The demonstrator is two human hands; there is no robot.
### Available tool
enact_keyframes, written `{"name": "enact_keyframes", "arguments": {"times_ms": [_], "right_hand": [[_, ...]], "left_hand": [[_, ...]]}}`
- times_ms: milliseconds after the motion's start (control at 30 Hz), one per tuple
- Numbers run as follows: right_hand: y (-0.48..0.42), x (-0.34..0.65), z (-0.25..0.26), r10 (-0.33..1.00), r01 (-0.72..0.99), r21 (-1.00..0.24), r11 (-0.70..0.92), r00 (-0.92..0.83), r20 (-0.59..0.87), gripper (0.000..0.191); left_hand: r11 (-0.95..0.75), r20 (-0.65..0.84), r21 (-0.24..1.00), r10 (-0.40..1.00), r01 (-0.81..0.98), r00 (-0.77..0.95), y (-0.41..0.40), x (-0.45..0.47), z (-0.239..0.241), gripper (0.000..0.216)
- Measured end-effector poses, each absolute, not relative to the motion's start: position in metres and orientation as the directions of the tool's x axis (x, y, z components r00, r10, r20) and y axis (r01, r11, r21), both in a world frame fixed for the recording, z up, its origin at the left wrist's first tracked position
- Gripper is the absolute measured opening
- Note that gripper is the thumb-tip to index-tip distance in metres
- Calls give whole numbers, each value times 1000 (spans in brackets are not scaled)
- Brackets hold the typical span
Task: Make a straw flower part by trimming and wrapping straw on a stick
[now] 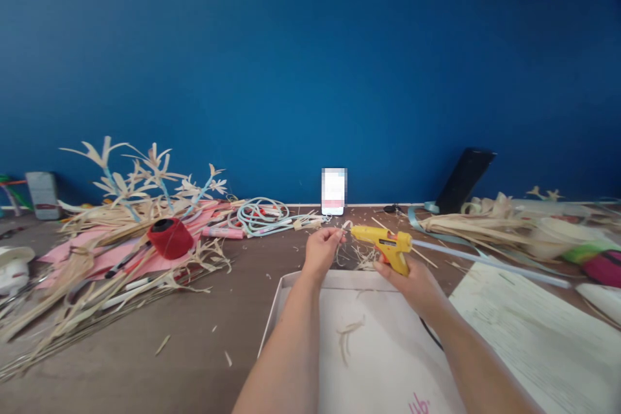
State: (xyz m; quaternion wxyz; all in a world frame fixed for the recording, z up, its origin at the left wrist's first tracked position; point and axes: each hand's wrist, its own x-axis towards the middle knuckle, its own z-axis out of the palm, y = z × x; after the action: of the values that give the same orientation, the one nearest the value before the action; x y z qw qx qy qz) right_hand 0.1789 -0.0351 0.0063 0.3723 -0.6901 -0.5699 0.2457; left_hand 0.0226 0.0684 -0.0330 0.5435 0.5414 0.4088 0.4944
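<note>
My right hand (407, 278) is wrapped around the handle of a yellow hot glue gun (388, 244). A long translucent glue stick (485, 262) sticks out of its back toward the right. The nozzle points left, at the fingertips of my left hand (323, 249). Those fingers are pinched on a small pale strip (347, 225) right by the nozzle; its exact shape is too small to make out. Below both forearms lies a white box lid (388, 343) with a few dry fibre scraps (349, 336) on it.
Against the blue wall stands a lit phone (334, 191). On the left are fibre flowers (155, 168), a red spool (171, 238), pink paper (63, 249) and a coiled light-blue cord (262, 215). To the right lie a paper sheet (538, 336) and fibre bundles (475, 220).
</note>
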Motion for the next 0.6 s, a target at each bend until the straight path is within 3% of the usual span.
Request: {"name": "enact_keyframes", "arguments": {"times_ms": [600], "right_hand": [[-35,170,3,930,592,-801,-89,338,146,32]], "left_hand": [[-92,99,995,979,-47,176,68,23,-34,31]]}}
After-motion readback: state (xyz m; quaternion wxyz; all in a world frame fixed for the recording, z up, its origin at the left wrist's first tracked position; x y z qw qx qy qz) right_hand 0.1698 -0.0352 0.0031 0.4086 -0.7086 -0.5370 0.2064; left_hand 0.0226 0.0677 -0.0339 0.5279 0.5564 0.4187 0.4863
